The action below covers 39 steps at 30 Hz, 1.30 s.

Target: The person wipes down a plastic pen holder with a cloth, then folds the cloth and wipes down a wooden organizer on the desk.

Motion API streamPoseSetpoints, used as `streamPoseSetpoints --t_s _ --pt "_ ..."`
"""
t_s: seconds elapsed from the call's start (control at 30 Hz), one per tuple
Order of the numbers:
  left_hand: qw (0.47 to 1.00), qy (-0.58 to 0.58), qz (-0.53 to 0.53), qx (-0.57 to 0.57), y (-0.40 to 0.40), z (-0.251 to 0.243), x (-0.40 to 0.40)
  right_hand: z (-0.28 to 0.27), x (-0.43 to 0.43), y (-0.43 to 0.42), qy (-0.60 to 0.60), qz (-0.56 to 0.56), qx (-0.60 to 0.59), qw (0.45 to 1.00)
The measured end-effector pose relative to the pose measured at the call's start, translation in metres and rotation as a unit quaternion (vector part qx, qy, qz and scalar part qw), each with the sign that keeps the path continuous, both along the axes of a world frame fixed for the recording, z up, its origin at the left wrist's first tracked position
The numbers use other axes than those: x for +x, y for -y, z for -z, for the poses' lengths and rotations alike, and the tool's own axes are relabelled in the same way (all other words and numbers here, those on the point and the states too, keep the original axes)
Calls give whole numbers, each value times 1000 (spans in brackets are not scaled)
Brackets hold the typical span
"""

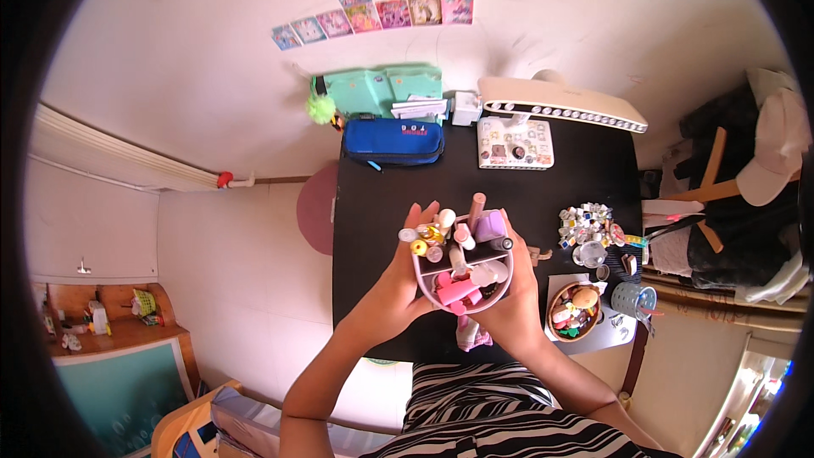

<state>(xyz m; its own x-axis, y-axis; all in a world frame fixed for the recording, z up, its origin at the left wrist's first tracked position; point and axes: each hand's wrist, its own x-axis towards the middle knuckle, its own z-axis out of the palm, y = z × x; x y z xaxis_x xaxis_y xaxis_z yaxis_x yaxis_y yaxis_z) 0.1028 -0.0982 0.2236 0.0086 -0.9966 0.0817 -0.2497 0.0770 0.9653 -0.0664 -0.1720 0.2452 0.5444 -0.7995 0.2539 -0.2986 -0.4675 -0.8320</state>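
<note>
Between my two hands I hold a round, divided cosmetics organizer (pixel 420 277) above the black table (pixel 375 222). My left hand (pixel 394 283) grips its left side, and my right hand (pixel 521 280) wraps around the right side. Small bottles and tubes fill its compartments. Among them are a purple container (pixel 490 226), a pinkish-brown tube (pixel 477 208), a bottle with a yellow cap (pixel 418 247) and a bright pink item (pixel 458 292). Below the organizer a pink-and-white cloth (pixel 472 336) lies near the table's front edge, partly hidden.
A blue pencil case (pixel 393 141) lies at the back left, near green folders (pixel 362 92). The desk lamp (pixel 563 102) stands back right. To the right are a heap of small blocks (pixel 585 224), a wicker basket (pixel 575 312) of small items and a blue perforated cup (pixel 634 300).
</note>
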Motion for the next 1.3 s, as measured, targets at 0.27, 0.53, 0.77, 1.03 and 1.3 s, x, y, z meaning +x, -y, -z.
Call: streamPoseSetpoints --t_s 0.27,0.53,0.77,1.03,1.3 --pt "997 58 25 -36 32 -64 -42 -28 -43 9 25 91 21 995" --pt "996 19 87 9 93 -65 -102 -40 -103 48 -3 182 11 983" --pt "994 20 103 10 163 -49 -154 -23 -153 109 4 209 83 974" --pt "986 -106 114 53 245 9 -181 25 -169 191 50 232 68 969" --pt "997 70 -32 15 290 78 -177 100 -147 253 37 214 20 976"
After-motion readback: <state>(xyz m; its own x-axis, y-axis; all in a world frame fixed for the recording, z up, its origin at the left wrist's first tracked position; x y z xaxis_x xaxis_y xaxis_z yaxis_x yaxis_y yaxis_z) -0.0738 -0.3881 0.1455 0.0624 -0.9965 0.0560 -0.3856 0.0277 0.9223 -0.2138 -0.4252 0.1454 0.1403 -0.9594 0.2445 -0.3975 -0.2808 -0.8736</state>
